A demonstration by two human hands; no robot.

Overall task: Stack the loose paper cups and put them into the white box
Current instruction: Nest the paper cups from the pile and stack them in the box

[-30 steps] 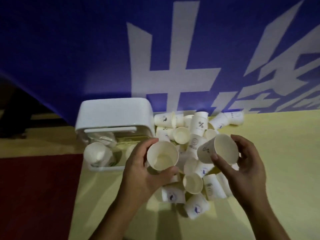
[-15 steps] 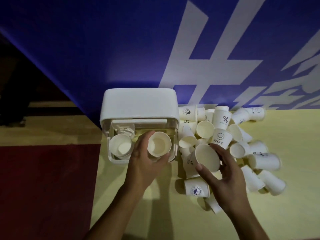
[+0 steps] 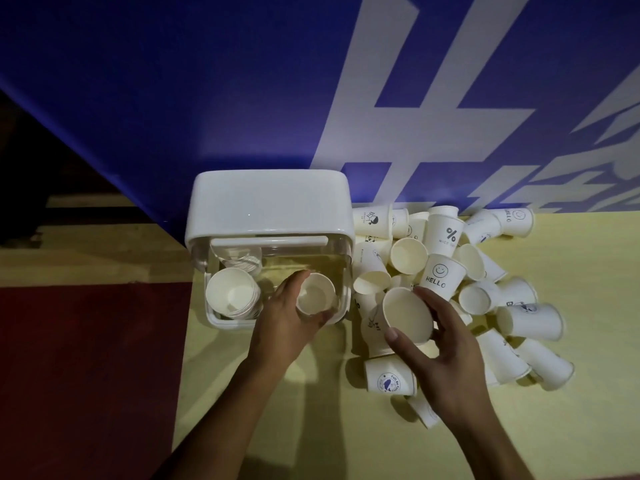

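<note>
The white box (image 3: 221, 322) stands open on the yellow table, its lid (image 3: 270, 202) tipped up at the back. Inside it on the left is a stack of cups (image 3: 232, 296). My left hand (image 3: 287, 327) holds a paper cup (image 3: 316, 298) inside the box's right half, mouth facing up. My right hand (image 3: 446, 355) grips another cup (image 3: 408, 315) just right of the box, above the pile. Several loose printed cups (image 3: 441, 275) lie scattered to the right.
A blue banner with white characters (image 3: 398, 109) hangs behind the table. A dark red surface (image 3: 86, 375) lies to the left of the yellow table (image 3: 311, 427). Cups spread out as far as the right cup (image 3: 530, 322).
My left hand has carried its cup from above the pile into the box and lowered it there. My right hand has brought its cup down closer to the pile. The view shifted.
</note>
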